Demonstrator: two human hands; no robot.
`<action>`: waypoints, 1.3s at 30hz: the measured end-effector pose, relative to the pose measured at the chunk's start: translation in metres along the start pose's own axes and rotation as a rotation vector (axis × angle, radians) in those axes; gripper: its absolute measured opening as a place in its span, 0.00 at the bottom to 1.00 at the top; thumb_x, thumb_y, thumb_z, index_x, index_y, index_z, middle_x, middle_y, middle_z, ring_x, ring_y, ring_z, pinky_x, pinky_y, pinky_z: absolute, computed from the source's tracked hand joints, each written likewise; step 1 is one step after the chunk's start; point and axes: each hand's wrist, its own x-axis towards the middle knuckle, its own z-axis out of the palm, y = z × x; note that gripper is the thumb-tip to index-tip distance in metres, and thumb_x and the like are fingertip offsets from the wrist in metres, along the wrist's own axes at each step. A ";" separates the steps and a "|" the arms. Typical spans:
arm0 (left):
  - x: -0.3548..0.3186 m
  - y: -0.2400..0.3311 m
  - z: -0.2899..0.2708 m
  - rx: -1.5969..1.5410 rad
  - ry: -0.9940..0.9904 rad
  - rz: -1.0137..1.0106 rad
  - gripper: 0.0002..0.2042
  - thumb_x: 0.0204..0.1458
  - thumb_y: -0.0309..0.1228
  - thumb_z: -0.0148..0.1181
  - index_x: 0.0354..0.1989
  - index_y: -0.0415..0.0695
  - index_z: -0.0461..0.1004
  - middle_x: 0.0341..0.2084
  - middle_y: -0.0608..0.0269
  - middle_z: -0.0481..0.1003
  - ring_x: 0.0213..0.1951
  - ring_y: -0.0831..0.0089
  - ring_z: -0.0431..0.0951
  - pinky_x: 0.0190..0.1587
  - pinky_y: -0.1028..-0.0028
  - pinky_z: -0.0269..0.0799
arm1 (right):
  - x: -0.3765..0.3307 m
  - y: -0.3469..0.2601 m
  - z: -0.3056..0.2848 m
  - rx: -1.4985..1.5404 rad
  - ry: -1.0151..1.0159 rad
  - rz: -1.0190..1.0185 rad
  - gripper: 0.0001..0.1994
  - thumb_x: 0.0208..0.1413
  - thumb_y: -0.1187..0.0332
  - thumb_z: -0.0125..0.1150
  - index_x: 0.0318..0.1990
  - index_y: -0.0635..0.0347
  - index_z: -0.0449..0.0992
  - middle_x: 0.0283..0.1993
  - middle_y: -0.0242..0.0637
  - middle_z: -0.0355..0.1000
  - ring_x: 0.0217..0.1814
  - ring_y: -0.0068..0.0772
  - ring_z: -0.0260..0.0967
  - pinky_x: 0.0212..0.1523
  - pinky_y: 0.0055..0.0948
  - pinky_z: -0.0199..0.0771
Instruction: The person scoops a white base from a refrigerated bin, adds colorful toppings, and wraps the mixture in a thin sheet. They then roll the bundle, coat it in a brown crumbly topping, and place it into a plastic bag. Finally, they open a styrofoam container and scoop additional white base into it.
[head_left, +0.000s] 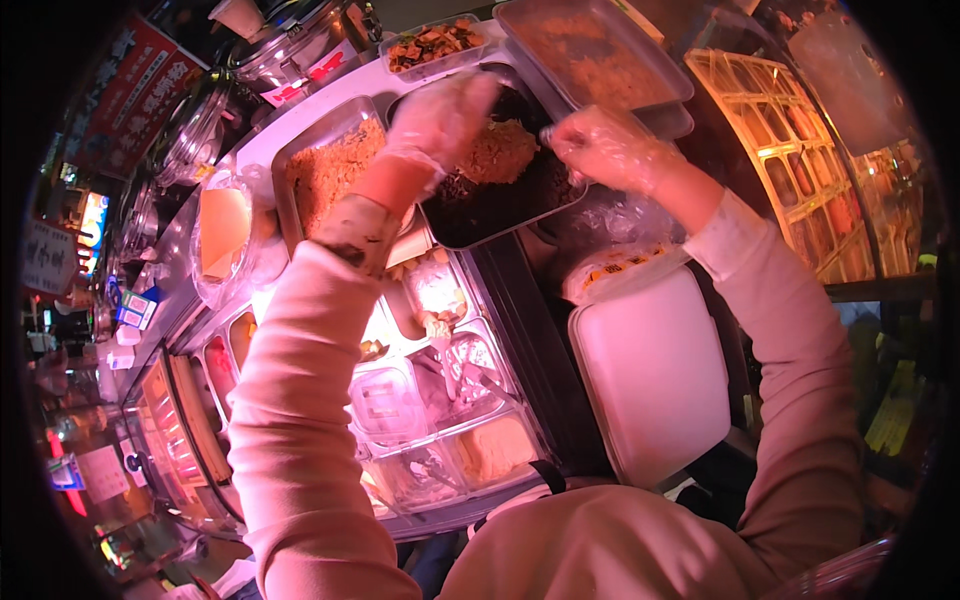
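Observation:
Both my hands wear thin clear plastic gloves and reach over a dark rectangular tray (490,215) holding dark shredded food and a mound of orange-brown crumbly food (497,150). My left hand (440,115) is cupped over the tray's left side, fingers curled at the mound. My right hand (605,148) is pinched shut at the tray's right edge; what it pinches is too small to tell. My pink sleeves come up from the lower edge.
A metal pan of orange crumbs (325,170) sits left of the tray. Behind are a tray of mixed food (435,45) and a lidded pan (590,55). Clear lidded tubs (440,400) fill a lit counter below; a white lid (655,370) lies right.

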 end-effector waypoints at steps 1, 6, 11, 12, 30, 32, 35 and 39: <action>-0.007 0.002 -0.016 0.310 -0.033 -0.051 0.26 0.70 0.49 0.45 0.60 0.36 0.71 0.46 0.43 0.81 0.49 0.43 0.82 0.56 0.55 0.75 | 0.007 0.005 0.002 -0.139 0.016 -0.004 0.11 0.58 0.66 0.58 0.37 0.65 0.81 0.33 0.48 0.80 0.36 0.46 0.82 0.38 0.41 0.81; -0.019 -0.040 -0.004 0.794 -0.310 -0.112 0.26 0.71 0.47 0.38 0.52 0.37 0.78 0.47 0.43 0.81 0.48 0.40 0.82 0.58 0.49 0.74 | 0.021 -0.069 0.018 -0.412 -0.245 0.145 0.24 0.56 0.70 0.53 0.60 0.73 0.73 0.53 0.62 0.77 0.53 0.57 0.80 0.46 0.47 0.80; -0.004 0.009 0.012 0.270 -0.171 -0.657 0.25 0.70 0.47 0.42 0.63 0.41 0.73 0.55 0.48 0.79 0.54 0.39 0.78 0.61 0.46 0.72 | 0.060 -0.014 0.055 -0.159 -0.100 0.347 0.26 0.56 0.72 0.54 0.61 0.80 0.69 0.53 0.60 0.77 0.53 0.53 0.80 0.42 0.48 0.81; -0.008 0.014 0.010 0.120 -0.107 -0.744 0.26 0.69 0.48 0.43 0.65 0.41 0.71 0.56 0.50 0.78 0.56 0.40 0.77 0.61 0.45 0.71 | 0.058 -0.018 0.060 -0.056 -0.027 0.375 0.25 0.56 0.73 0.54 0.61 0.78 0.69 0.53 0.60 0.76 0.52 0.54 0.80 0.41 0.48 0.81; -0.045 0.056 0.004 0.786 -0.815 -0.399 0.30 0.65 0.52 0.47 0.66 0.40 0.71 0.61 0.55 0.75 0.53 0.51 0.80 0.48 0.50 0.77 | 0.045 -0.028 0.095 0.347 0.345 0.533 0.33 0.57 0.71 0.54 0.70 0.70 0.54 0.57 0.57 0.72 0.56 0.49 0.73 0.54 0.42 0.71; -0.053 0.053 -0.004 1.263 -1.018 -0.186 0.29 0.63 0.51 0.53 0.66 0.43 0.73 0.60 0.60 0.77 0.56 0.58 0.79 0.49 0.49 0.74 | 0.022 -0.069 0.076 0.393 0.186 0.467 0.36 0.56 0.72 0.53 0.75 0.68 0.56 0.66 0.62 0.69 0.69 0.53 0.69 0.69 0.41 0.65; -0.048 0.034 0.000 1.434 -0.741 -0.115 0.27 0.61 0.50 0.57 0.63 0.46 0.77 0.57 0.65 0.79 0.56 0.63 0.79 0.49 0.50 0.72 | 0.022 -0.064 0.044 0.199 0.156 0.364 0.18 0.56 0.69 0.54 0.53 0.64 0.76 0.47 0.54 0.77 0.45 0.50 0.74 0.47 0.43 0.73; -0.024 -0.009 -0.008 0.765 -0.288 -0.439 0.29 0.62 0.53 0.51 0.63 0.46 0.77 0.58 0.63 0.78 0.57 0.62 0.78 0.48 0.51 0.73 | 0.056 -0.037 0.035 0.337 0.106 0.293 0.11 0.58 0.65 0.55 0.38 0.61 0.82 0.28 0.44 0.78 0.22 0.43 0.74 0.26 0.42 0.72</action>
